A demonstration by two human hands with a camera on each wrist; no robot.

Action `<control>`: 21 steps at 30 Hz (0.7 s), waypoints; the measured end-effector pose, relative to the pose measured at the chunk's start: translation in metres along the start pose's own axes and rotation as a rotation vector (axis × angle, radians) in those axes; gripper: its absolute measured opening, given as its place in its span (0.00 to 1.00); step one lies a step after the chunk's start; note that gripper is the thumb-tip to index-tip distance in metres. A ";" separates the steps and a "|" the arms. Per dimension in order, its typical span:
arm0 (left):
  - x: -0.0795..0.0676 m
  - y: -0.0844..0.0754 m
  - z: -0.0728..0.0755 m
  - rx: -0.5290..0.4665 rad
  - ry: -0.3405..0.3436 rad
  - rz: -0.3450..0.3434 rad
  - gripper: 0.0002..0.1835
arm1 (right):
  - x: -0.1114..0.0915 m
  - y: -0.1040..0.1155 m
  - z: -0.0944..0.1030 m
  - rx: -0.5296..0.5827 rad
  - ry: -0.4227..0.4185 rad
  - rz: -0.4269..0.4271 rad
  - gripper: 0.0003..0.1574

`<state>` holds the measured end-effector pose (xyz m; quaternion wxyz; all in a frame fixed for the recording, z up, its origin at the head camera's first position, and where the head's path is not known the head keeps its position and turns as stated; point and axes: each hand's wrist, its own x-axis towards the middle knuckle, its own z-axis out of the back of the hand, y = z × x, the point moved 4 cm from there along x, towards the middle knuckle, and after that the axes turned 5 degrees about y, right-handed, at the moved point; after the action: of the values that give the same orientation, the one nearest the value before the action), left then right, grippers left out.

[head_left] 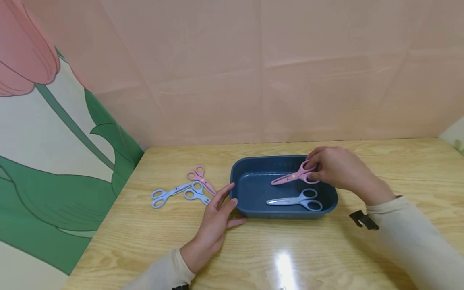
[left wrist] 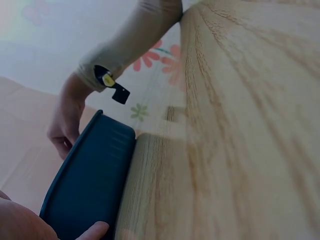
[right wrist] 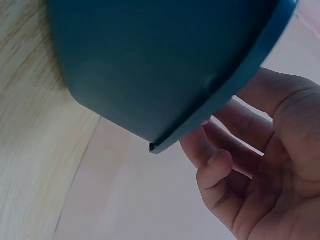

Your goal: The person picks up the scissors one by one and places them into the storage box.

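Note:
My right hand (head_left: 335, 169) holds a pair of pink scissors (head_left: 295, 176) by the handle loops, inside the right half of a dark blue plastic bin (head_left: 253, 214). Their blades point left. Below them in the bin lies a pair of blue scissors (head_left: 295, 200). With fairly straight fingers, my left hand (head_left: 214, 225) touches the bin's left end and front corner. In the left wrist view one fingertip (left wrist: 97, 230) lies against the bin's outer wall. The right wrist view shows curled fingers by the rim; the bin hides most of the scissors there.
Left of the bin on the wooden table (head_left: 145, 241) lie another pink pair of scissors (head_left: 199, 177), a blue pair (head_left: 168, 194) and a second blue pair (head_left: 197, 194), partly behind my left hand. A pink-beige wall covering (head_left: 290, 80) rises behind the table.

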<state>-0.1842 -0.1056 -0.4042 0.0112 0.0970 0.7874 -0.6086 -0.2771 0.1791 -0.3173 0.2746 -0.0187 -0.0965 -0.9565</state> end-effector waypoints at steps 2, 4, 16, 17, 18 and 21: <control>0.000 0.000 0.000 0.000 0.000 -0.001 0.27 | 0.001 0.000 -0.002 0.006 0.001 -0.001 0.07; 0.000 0.000 0.000 -0.001 -0.001 -0.002 0.27 | 0.001 0.000 -0.003 0.009 -0.003 -0.005 0.08; 0.000 0.000 0.001 0.002 -0.014 0.011 0.27 | 0.001 0.001 -0.006 0.014 0.003 -0.044 0.10; 0.001 0.000 0.001 0.002 -0.014 0.011 0.27 | 0.002 0.001 -0.007 0.014 0.008 -0.054 0.10; 0.001 0.000 0.001 0.002 -0.013 0.010 0.27 | 0.002 0.001 -0.008 0.012 0.012 -0.060 0.10; 0.000 0.000 0.001 0.000 -0.008 0.007 0.27 | 0.003 0.000 -0.010 0.006 0.022 -0.084 0.10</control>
<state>-0.1847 -0.1062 -0.4046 0.0163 0.0971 0.7871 -0.6089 -0.2792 0.1754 -0.3271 0.2353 -0.0034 -0.0970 -0.9671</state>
